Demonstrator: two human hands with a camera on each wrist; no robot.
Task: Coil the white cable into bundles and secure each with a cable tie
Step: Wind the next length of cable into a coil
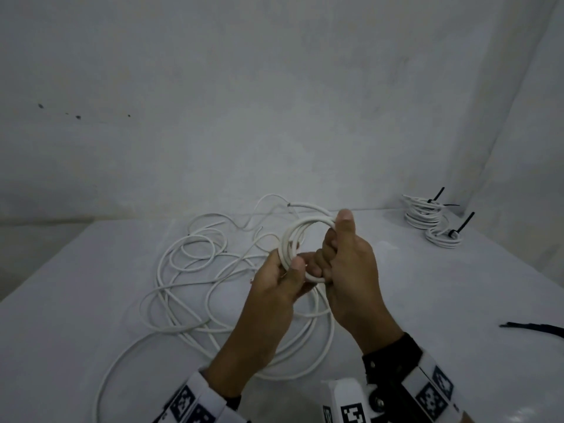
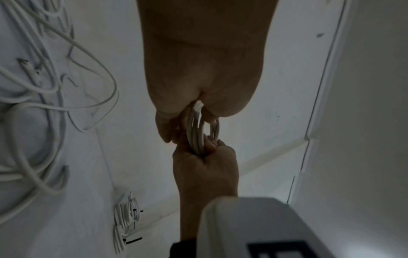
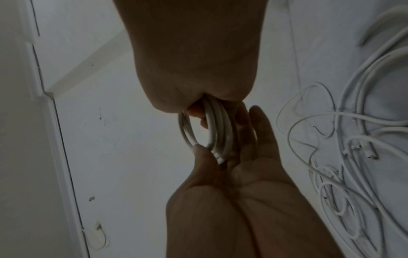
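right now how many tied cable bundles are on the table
2, both at the far right corner: one white coiled bundle with a black tie by the wall, another just nearer. More may be hidden.

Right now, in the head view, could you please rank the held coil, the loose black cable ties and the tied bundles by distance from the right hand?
1. Held coil: in the right hand itself.
2. Loose black cable ties: right table edge.
3. Tied bundles: far right corner.
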